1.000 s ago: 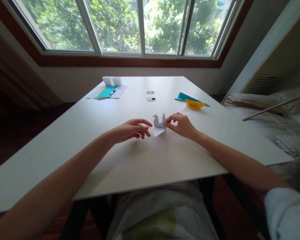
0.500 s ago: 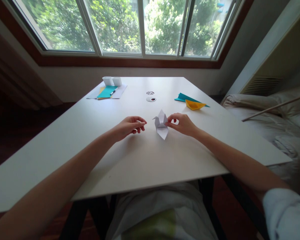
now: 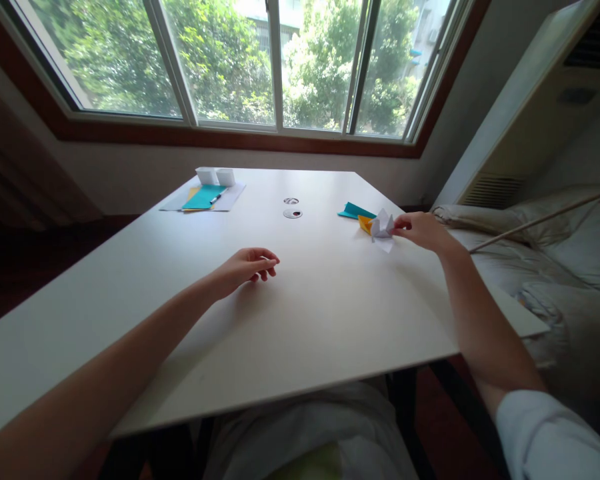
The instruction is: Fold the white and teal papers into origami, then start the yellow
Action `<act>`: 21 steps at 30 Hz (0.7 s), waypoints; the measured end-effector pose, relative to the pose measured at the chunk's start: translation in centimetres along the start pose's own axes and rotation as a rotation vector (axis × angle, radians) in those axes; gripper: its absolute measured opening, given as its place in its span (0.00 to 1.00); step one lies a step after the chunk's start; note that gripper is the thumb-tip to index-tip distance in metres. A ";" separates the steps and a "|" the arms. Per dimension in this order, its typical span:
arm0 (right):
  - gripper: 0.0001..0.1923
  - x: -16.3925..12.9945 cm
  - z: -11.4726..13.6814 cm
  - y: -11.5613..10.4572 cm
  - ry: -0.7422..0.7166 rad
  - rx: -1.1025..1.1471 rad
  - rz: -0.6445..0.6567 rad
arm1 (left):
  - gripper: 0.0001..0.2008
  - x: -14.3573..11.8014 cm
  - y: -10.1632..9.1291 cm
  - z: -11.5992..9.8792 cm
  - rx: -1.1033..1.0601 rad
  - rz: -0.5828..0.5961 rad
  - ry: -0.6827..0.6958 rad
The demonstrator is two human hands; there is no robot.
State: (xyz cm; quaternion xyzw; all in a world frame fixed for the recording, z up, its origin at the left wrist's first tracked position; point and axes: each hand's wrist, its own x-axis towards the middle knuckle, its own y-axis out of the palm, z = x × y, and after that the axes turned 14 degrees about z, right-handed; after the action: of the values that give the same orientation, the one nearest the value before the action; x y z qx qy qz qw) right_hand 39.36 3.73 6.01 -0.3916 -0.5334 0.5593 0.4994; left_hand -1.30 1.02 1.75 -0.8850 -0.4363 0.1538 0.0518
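Over the white table point(image 3: 305, 320), our right hand point(image 3: 420, 230), arm outstretched, pinches white folded paper point(image 3: 381, 228) at one o'clock; at eleven o'clock our left hand point(image 3: 247, 268) hovers, loosely curled.

A wide window point(image 3: 276, 73) fills the upper part; it has several tall panes in pale frames, and a reddish-brown wooden border point(image 3: 240, 139) goes along it; behind the glass there are green trees point(image 3: 120, 63) in strong daylight, with pieces of pale buildings between them; the wall point(image 3: 145, 163) below looks grey and rather dim; at the left hangs a dark brownish curtain point(image 3: 20, 160); a white table point(image 3: 305, 313) stands before the window, on dark legs point(image 3: 405, 400); the floor point(image 3: 441, 415) is dark reddish; at the right are a slatted vent point(image 3: 493, 191) and a large piece of furniture under a pale, wrinkled cover point(image 3: 570, 250).
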 end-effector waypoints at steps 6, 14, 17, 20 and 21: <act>0.10 0.2 -4.3 0.7 0.125 0.005 0.067 | 0.16 0.1 0.1 0.1 0.026 -0.011 0.008; 0.10 0.5 -4.7 1.4 0.159 0.067 0.202 | 0.16 0.2 0.0 0.2 0.033 -0.006 0.003; 0.11 0.5 -4.9 1.4 0.169 0.062 0.202 | 0.16 0.2 0.0 0.1 0.039 -0.007 0.005; 0.14 0.5 -4.9 1.4 0.161 0.053 0.195 | 0.17 0.1 0.0 0.1 0.051 -0.010 0.005; 0.14 0.4 -4.9 1.4 0.152 0.055 0.195 | 0.17 0.1 0.0 0.1 0.054 -0.010 0.005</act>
State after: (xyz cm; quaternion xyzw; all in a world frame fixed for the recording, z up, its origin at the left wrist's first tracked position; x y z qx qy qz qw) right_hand 43.85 5.26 4.10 -0.4691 -0.4379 0.5881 0.4923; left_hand -1.22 1.11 1.64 -0.8815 -0.4363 0.1631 0.0776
